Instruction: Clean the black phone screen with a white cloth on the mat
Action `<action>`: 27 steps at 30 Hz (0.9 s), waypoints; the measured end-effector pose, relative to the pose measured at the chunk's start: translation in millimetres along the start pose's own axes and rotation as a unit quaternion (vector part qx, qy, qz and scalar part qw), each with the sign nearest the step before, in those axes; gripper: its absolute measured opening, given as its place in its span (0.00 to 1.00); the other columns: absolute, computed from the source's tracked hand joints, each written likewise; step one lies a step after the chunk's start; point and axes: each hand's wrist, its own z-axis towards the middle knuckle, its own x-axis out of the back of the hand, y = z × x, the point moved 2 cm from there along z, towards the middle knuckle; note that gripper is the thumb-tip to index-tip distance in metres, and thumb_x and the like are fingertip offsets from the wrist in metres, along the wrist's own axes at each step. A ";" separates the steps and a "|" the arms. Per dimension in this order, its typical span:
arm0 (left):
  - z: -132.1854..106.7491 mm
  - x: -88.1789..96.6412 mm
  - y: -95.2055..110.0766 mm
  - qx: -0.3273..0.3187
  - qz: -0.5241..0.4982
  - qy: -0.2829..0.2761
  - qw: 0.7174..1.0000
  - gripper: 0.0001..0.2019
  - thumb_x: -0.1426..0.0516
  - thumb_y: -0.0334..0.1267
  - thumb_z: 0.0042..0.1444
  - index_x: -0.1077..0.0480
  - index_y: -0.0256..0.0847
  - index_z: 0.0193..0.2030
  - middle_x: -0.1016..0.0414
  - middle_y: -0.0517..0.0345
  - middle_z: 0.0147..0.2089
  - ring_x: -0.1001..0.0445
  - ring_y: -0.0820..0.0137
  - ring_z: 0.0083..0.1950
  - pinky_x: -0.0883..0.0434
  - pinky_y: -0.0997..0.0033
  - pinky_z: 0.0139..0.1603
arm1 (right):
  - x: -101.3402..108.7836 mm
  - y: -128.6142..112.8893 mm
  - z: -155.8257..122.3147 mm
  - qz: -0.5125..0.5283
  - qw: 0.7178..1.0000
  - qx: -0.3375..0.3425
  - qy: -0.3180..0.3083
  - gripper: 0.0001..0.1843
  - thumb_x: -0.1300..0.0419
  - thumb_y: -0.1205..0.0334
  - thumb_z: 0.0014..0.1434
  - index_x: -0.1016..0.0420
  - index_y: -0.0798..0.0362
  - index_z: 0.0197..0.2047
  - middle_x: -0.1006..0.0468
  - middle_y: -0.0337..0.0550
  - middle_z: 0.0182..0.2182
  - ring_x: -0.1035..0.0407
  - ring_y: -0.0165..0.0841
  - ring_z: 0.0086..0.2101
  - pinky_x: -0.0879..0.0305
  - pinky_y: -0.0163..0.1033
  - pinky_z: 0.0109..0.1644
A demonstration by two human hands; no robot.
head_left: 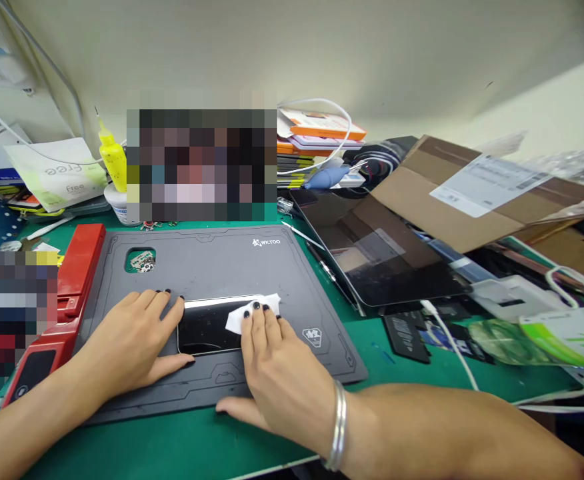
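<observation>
A black glossy phone (205, 327) lies flat on a grey WKTOO repair mat (212, 257), its screen side apparently up. My left hand (135, 337) clasps the phone's left end, with fingertips along the top edge and thumb near the bottom edge. My right hand (275, 360) presses a white cloth wipe (242, 319) against the glass with its fingertips. The hand and wipe hide the phone's right end. A silver bangle (339, 427) circles my right wrist.
A red tool (79, 280) lies along the mat's left side, and a yellow bottle (112, 157) stands behind. To the right are a dark tablet (377, 257), a cardboard box (477, 190) and a white cable (449, 343) on the green bench mat (362, 347).
</observation>
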 end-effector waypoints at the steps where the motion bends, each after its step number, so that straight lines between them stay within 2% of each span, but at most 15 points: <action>1: 0.2 -0.1 -0.3 0.001 -0.001 -0.002 1.000 0.32 0.39 0.59 0.55 0.28 0.30 0.53 0.24 0.35 0.47 0.24 0.51 0.43 0.27 0.55 0.39 | 0.8 -1.0 -1.6 0.003 1.000 0.005 0.006 0.61 0.49 0.21 0.54 0.27 0.81 0.54 0.28 0.85 0.50 0.26 0.64 0.49 0.25 0.59 0.47; 4: 0.5 -0.3 -0.9 0.003 -0.006 -0.008 1.000 0.31 0.39 0.59 0.55 0.28 0.31 0.54 0.24 0.36 0.47 0.24 0.51 0.43 0.27 0.55 0.39 | 1.1 1.1 0.5 0.012 1.000 0.012 0.016 0.60 0.47 0.23 0.55 0.27 0.83 0.53 0.28 0.87 0.48 0.25 0.65 0.48 0.25 0.59 0.46; 7: 0.3 -0.1 -1.2 0.012 -0.020 -0.007 1.000 0.30 0.39 0.59 0.55 0.28 0.33 0.53 0.23 0.37 0.47 0.24 0.51 0.43 0.28 0.55 0.40 | -1.1 7.8 7.9 0.008 1.000 -0.006 -0.006 0.57 0.47 0.26 0.58 0.28 0.85 0.54 0.28 0.88 0.48 0.25 0.65 0.47 0.24 0.57 0.45; 10: 0.2 0.3 -0.6 0.013 -0.023 -0.005 1.000 0.30 0.38 0.58 0.55 0.28 0.33 0.53 0.24 0.37 0.46 0.24 0.52 0.43 0.28 0.56 0.41 | -0.2 6.8 6.5 0.008 1.000 -0.005 -0.003 0.60 0.47 0.24 0.56 0.29 0.86 0.54 0.29 0.90 0.48 0.26 0.67 0.48 0.24 0.59 0.45; 14: 0.1 0.4 -0.2 0.010 -0.019 -0.004 1.000 0.31 0.38 0.59 0.54 0.28 0.33 0.54 0.24 0.37 0.46 0.24 0.52 0.43 0.28 0.56 0.41 | 2.3 0.3 -0.7 0.009 1.000 0.012 0.026 0.60 0.47 0.22 0.54 0.26 0.83 0.53 0.28 0.87 0.48 0.25 0.65 0.48 0.25 0.58 0.46; 17: 0.1 0.0 -0.4 0.008 -0.011 -0.005 1.000 0.31 0.39 0.59 0.55 0.28 0.32 0.53 0.24 0.36 0.46 0.24 0.51 0.43 0.28 0.56 0.40 | -0.2 2.6 3.1 -0.003 1.000 0.000 0.019 0.58 0.48 0.24 0.56 0.26 0.81 0.53 0.26 0.84 0.48 0.25 0.62 0.47 0.24 0.56 0.46; 20: 0.1 -0.1 -0.5 0.003 -0.004 -0.001 1.000 0.31 0.40 0.59 0.56 0.28 0.31 0.53 0.24 0.35 0.47 0.24 0.50 0.42 0.27 0.55 0.38 | -3.1 4.7 5.5 -0.012 1.000 -0.015 0.004 0.59 0.49 0.24 0.57 0.28 0.83 0.54 0.28 0.86 0.48 0.25 0.64 0.48 0.25 0.57 0.45; 23: 0.4 0.0 -0.9 0.009 -0.018 -0.007 1.000 0.30 0.40 0.59 0.56 0.28 0.33 0.54 0.23 0.37 0.47 0.24 0.51 0.43 0.27 0.55 0.40 | -3.1 1.6 1.3 -0.008 1.000 0.003 0.007 0.59 0.49 0.23 0.56 0.27 0.81 0.54 0.28 0.86 0.49 0.26 0.64 0.49 0.26 0.59 0.46; 27: 0.4 0.1 -0.9 0.005 -0.010 -0.008 1.000 0.31 0.40 0.59 0.56 0.28 0.31 0.53 0.24 0.36 0.47 0.24 0.51 0.42 0.27 0.55 0.39 | -2.6 2.6 1.0 -0.004 1.000 0.004 0.016 0.54 0.48 0.27 0.59 0.26 0.79 0.54 0.26 0.82 0.50 0.25 0.61 0.49 0.26 0.57 0.48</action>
